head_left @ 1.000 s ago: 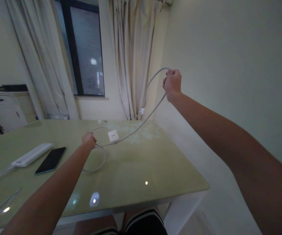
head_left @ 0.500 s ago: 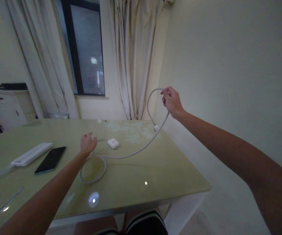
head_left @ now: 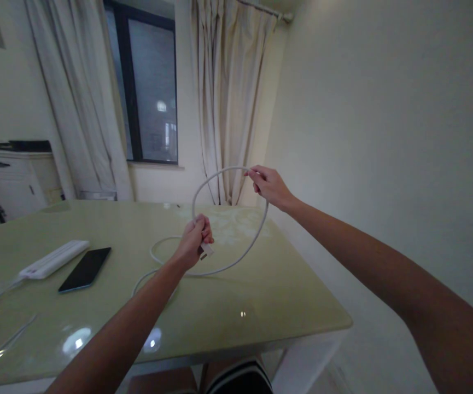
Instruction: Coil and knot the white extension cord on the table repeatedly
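Note:
A white extension cord (head_left: 242, 256) loops in the air between my two hands and trails onto the table. My left hand (head_left: 195, 241) is closed round it close to its plug (head_left: 206, 250), which pokes out below the fingers with its prongs downward. My right hand (head_left: 269, 187) pinches the cord higher up and to the right, at the top of the loop. More of the cord lies in a loose coil by my left forearm, which covers part of it. The cord's white socket block cannot be seen now.
On the table (head_left: 293, 295), to the left, lie a black phone (head_left: 85, 269) and a white power strip (head_left: 54, 259) with its cable. Another thin white cable (head_left: 9, 345) is at the near left. A wall (head_left: 384, 164) rises along the right side.
My left hand has moved right, off the tabletop, and taken hold of the cord by its plug. My right hand has come lower and left, still pinching the cord.

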`<state>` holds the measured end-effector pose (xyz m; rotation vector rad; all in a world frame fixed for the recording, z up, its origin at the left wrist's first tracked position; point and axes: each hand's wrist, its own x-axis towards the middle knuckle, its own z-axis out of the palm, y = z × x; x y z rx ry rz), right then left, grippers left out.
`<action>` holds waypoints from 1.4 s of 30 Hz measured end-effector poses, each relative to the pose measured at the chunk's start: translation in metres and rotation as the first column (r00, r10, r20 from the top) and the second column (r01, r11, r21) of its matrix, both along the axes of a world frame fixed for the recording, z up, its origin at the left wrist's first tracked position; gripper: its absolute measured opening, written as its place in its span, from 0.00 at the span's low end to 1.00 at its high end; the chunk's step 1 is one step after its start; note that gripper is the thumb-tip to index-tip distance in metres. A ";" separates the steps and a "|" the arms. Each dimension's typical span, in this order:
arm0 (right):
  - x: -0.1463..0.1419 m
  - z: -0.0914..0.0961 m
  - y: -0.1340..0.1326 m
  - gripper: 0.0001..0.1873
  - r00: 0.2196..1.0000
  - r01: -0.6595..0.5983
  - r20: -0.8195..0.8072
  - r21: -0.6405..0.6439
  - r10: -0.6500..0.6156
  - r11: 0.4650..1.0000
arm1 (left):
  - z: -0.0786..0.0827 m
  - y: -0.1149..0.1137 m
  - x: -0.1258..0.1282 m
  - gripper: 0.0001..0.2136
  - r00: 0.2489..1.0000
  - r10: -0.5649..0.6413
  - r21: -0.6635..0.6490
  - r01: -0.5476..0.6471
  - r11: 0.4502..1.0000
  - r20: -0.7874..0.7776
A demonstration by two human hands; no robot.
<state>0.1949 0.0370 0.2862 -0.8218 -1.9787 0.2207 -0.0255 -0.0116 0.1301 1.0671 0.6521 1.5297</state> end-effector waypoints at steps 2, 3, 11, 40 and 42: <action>-0.008 -0.018 -0.003 0.25 0.998 0.059 0.025 0.029 -0.060 0.998 | 0.006 -0.003 -0.006 0.17 0.999 -0.046 -0.059 0.047 0.997 0.027; -0.014 -0.028 -0.006 0.24 0.996 0.079 0.045 0.055 -0.082 0.995 | 0.007 -0.004 -0.009 0.17 0.999 -0.048 -0.089 0.049 0.995 0.004; -0.077 -0.099 -0.061 0.27 0.730 -0.090 0.679 0.212 -0.080 0.973 | -0.016 -0.014 -0.022 0.10 0.943 -0.151 -0.137 0.114 0.984 -0.296; -0.110 -0.157 -0.058 0.21 0.993 -0.118 0.014 -0.134 0.121 0.984 | -0.052 -0.047 -0.031 0.04 0.827 0.505 0.189 -0.469 0.862 -0.248; -0.114 -0.157 -0.063 0.19 0.992 -0.116 0.031 -0.108 0.120 0.987 | -0.050 -0.044 -0.030 0.07 0.782 0.584 0.231 -0.540 0.809 -0.217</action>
